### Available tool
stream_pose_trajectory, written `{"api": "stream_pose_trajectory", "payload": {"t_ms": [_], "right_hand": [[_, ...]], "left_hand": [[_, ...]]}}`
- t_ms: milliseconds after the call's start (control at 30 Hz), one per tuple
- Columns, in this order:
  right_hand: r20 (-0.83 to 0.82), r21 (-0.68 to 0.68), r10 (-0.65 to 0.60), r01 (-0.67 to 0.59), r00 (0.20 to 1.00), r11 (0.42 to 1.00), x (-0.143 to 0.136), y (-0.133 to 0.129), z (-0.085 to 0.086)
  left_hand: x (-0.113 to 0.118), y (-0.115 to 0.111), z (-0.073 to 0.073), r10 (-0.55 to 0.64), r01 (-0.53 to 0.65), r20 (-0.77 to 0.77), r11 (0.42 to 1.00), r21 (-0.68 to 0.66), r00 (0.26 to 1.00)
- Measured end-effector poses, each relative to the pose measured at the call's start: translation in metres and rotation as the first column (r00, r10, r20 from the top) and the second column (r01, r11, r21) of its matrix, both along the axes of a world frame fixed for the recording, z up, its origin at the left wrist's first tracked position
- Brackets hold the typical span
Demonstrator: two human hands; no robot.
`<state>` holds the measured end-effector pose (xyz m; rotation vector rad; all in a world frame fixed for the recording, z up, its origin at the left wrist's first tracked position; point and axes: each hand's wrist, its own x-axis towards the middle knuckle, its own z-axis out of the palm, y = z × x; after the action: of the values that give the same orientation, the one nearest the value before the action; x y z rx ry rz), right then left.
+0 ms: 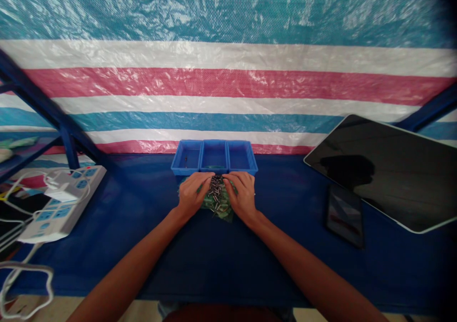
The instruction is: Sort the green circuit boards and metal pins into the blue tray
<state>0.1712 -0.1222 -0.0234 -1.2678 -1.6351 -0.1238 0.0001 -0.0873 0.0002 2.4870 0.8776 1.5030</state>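
A green, see-through plastic bag [224, 211] lies on the blue table, with a heap of small dark metal screws or pins [216, 188] on and in it. My left hand [193, 192] grips the bag's left side, fingers curled over it. On the opposite side my right hand [243, 192] holds the bag in the same way, thumb turned inward. Just beyond my fingertips stand three joined blue trays. A few tiny dark pieces lie in the left tray [187, 155]. Something greenish shows low in the middle tray [214, 156]. The right tray [241, 156] stands beside it.
A white power strip [67, 207] with plugs and cables lies at the table's left. To the right are a dark phone [344, 215] and a large black screen [389, 169]. A striped plastic sheet [228, 81] hangs behind the blue table [221, 260], between blue frame bars.
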Motion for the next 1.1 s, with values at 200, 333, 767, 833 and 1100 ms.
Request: {"api": "stream_pose_trajectory", "payload": {"t_ms": [200, 333, 767, 833, 1100], "right_hand": [[-0.006, 0.001, 0.019, -0.019, 1.000, 1.000, 0.000, 0.000, 0.001], [-0.007, -0.011, 0.013, -0.013, 1.000, 1.000, 0.001, 0.000, -0.001], [-0.019, 0.005, 0.021, -0.021, 1.000, 1.000, 0.001, -0.002, 0.003], [-0.020, -0.002, 0.024, -0.025, 1.000, 1.000, 0.001, -0.002, 0.003], [0.005, 0.024, 0.090, -0.090, 0.996, 0.996, 0.000, -0.001, 0.001]], "left_hand": [[-0.001, 0.004, -0.001, 0.055, -0.058, -0.066, 0.998, -0.040, 0.996], [0.000, 0.005, -0.003, 0.055, -0.061, -0.100, 0.997, -0.057, 0.993], [-0.001, 0.007, -0.007, 0.037, -0.037, -0.028, 0.999, -0.013, 0.999], [-0.001, 0.007, -0.008, 0.029, -0.029, -0.019, 0.999, -0.013, 0.999], [-0.002, 0.008, -0.011, 0.054, -0.054, -0.012, 0.998, -0.021, 0.998]]}}
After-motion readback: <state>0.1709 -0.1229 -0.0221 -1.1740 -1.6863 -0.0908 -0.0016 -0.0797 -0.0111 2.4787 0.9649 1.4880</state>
